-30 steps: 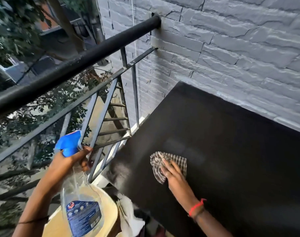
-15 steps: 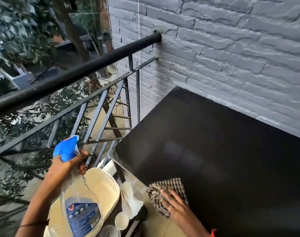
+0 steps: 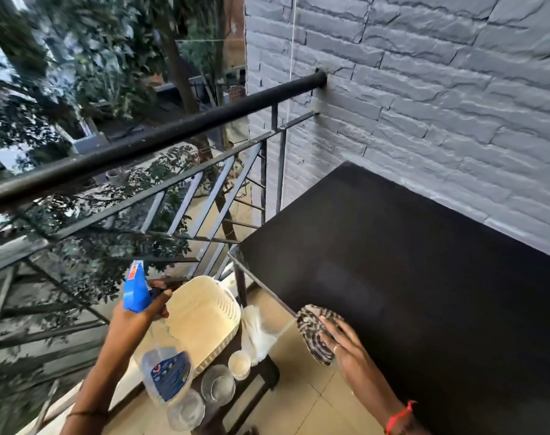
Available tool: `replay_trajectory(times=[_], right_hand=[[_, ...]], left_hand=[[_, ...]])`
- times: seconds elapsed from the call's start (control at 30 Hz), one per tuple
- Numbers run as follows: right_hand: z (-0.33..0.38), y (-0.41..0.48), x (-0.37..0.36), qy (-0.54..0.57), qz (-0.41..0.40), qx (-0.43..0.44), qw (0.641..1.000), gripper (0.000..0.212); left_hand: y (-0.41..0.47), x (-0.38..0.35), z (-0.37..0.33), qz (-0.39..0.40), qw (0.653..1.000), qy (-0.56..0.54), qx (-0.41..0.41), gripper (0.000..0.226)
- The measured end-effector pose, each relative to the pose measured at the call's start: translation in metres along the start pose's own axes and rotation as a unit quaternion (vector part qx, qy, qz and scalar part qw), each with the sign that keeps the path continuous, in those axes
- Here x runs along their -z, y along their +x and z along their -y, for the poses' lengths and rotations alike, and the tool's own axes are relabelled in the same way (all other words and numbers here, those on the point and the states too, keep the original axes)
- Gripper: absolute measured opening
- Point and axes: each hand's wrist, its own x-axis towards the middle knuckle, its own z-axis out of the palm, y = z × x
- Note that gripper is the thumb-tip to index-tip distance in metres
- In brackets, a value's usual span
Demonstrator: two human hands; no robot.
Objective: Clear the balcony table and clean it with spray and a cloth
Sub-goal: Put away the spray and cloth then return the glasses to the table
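Observation:
The black balcony table stands against the grey brick wall, its top bare. My right hand presses a checked cloth flat on the table's near left edge, part of the cloth hanging over it. My left hand grips the neck of a clear spray bottle with a blue trigger head, held out over the floor left of the table.
Low at the left of the table stand a cream basket, a crumpled plastic bag, a small white cup and glass bowls. A black railing runs along the left. The brick wall backs the table.
My right hand has dragged the cloth from the middle of the tabletop toward the near left edge. The view has tilted, showing more of the floor items. The spray bottle stays in my left hand.

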Motion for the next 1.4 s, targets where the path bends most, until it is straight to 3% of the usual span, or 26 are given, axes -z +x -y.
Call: replay_trajectory(times=[0.27,0.4,0.6,0.73,0.9,1.07,1.23,1.4], right_hand=[[0.103,0.089,-0.047,0.062,0.054,0.072,0.994,0.056],[0.139,0.13,-0.088,0.055,0.069,0.108,0.99,0.054],[0.158,0.179,-0.149,0.096,0.124,0.098,0.983,0.052],[0.159,0.203,-0.185,0.087,0.127,0.095,0.983,0.053],[0.147,0.224,-0.254,0.06,0.184,0.098,0.976,0.027],[0.142,0.231,-0.301,0.028,0.21,0.094,0.973,0.028],[0.136,0.227,-0.331,-0.018,0.219,0.061,0.974,0.015],[0.138,0.221,-0.348,-0.035,0.228,0.053,0.972,0.024]], left_hand=[[0.008,0.022,0.041,-0.107,0.994,-0.013,0.0,0.011],[0.024,0.033,0.073,-0.162,0.987,-0.018,0.012,0.033],[0.048,0.029,0.115,-0.188,0.982,0.007,-0.006,0.021],[0.067,0.021,0.146,-0.183,0.983,-0.001,-0.001,0.021],[0.09,0.009,0.195,-0.173,0.985,-0.012,0.02,0.021],[0.102,-0.002,0.229,-0.172,0.985,-0.016,0.018,0.016],[0.106,-0.006,0.264,-0.183,0.983,-0.012,0.028,0.036],[0.107,-0.008,0.273,-0.171,0.985,-0.009,0.013,0.038]])
